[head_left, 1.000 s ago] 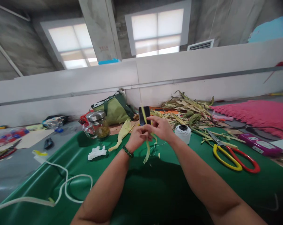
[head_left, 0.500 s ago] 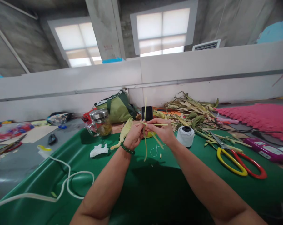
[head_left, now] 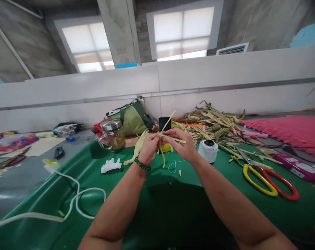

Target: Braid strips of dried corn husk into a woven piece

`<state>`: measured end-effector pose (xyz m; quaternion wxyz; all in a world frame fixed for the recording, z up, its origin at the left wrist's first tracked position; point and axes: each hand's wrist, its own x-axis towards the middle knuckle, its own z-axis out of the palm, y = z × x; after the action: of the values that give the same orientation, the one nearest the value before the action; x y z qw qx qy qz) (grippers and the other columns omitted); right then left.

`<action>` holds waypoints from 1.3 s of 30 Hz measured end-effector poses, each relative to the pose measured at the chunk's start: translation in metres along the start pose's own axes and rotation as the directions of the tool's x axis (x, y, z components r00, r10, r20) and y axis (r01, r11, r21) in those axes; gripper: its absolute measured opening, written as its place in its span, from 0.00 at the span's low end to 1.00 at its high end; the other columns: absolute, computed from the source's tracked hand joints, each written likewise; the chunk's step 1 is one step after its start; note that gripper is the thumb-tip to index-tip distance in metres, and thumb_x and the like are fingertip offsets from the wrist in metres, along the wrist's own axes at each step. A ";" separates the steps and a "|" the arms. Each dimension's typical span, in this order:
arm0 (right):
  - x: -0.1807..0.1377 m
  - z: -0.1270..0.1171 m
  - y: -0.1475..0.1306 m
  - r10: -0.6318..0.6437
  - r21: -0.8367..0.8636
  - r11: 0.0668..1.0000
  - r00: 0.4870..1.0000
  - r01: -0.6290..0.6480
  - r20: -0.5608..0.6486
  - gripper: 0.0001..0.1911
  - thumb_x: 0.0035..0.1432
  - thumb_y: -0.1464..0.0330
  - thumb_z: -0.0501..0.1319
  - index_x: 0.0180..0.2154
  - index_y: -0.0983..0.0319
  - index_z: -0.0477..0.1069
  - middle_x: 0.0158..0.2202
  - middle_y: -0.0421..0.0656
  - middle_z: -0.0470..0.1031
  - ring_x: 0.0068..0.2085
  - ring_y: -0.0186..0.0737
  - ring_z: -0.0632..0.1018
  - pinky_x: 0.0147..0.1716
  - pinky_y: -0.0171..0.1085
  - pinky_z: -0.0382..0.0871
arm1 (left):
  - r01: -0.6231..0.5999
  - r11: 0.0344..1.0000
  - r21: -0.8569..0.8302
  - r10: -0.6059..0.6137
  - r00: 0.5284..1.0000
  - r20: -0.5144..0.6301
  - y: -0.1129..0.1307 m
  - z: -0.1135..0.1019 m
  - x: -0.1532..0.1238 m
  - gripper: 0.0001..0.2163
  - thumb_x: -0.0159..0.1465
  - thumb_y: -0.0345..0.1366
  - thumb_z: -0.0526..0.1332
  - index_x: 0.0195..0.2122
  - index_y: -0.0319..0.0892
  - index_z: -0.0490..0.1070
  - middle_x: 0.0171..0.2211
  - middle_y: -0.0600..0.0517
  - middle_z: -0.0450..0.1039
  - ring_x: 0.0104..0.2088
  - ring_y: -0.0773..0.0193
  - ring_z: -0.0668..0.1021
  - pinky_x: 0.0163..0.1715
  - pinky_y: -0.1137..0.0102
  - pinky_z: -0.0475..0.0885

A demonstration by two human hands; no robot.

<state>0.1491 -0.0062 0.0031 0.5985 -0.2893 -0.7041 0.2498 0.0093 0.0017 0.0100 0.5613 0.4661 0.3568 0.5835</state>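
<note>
Crossed pale-yellow corn husk strips (head_left: 169, 122) are held up between my two hands above the green mat (head_left: 152, 173). My left hand (head_left: 150, 147) is closed, pinching the strips where they cross; a green bead bracelet circles its wrist. My right hand (head_left: 182, 142) is closed too, its fingertips on the strips just right of the crossing. One strip points up and right, one lies toward the right, and one hangs below the hands. Behind them stands a dark phone (head_left: 162, 124). A loop of thin white thread (head_left: 173, 167) lies beneath my right hand.
A spool of white thread (head_left: 208, 151) and scissors with yellow and red handles (head_left: 261, 177) lie right. Dried husks (head_left: 212, 118) are heaped behind. A glass jar (head_left: 116, 137), crumpled white tissue (head_left: 111, 166) and a white cord (head_left: 76, 194) are on the left.
The strip that stood upright now leans to the right. The hanging strips have shifted, and one that slanted down to the right no longer shows there. Both hands stay close together.
</note>
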 end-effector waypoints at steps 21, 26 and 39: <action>0.003 -0.003 0.016 -0.250 -0.251 0.934 0.967 0.253 0.046 0.06 0.57 0.69 0.63 0.32 0.58 0.80 0.34 0.43 0.81 0.38 0.40 0.80 0.41 0.39 0.74 | 0.021 0.993 -0.120 -0.013 0.997 0.073 0.005 -0.003 -0.004 0.07 0.56 0.28 0.66 0.36 0.35 0.79 0.24 0.52 0.78 0.16 0.77 0.71 0.19 0.81 0.65; 0.008 -0.013 0.019 -0.150 -0.399 0.911 0.986 0.106 -0.080 0.05 0.55 0.69 0.63 0.30 0.59 0.78 0.31 0.43 0.79 0.34 0.42 0.78 0.36 0.40 0.73 | 0.061 0.997 -0.037 -0.061 0.998 -0.014 0.009 -0.007 0.000 0.05 0.58 0.28 0.66 0.35 0.35 0.78 0.27 0.49 0.80 0.20 0.72 0.77 0.20 0.79 0.69; -0.012 0.021 0.001 -0.326 -0.727 0.267 0.769 0.632 0.550 0.11 0.63 0.73 0.57 0.41 0.56 0.77 0.40 0.46 0.74 0.46 0.46 0.69 0.54 0.51 0.59 | 0.104 0.994 -0.027 -0.103 0.994 0.026 0.003 -0.019 0.010 0.07 0.52 0.27 0.68 0.34 0.35 0.79 0.24 0.51 0.79 0.23 0.70 0.76 0.24 0.77 0.69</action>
<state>0.1300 -0.0142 -0.0099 0.2902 -0.2866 -0.8577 -0.3131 -0.0088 0.0129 0.0082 0.6017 0.4459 0.3654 0.5529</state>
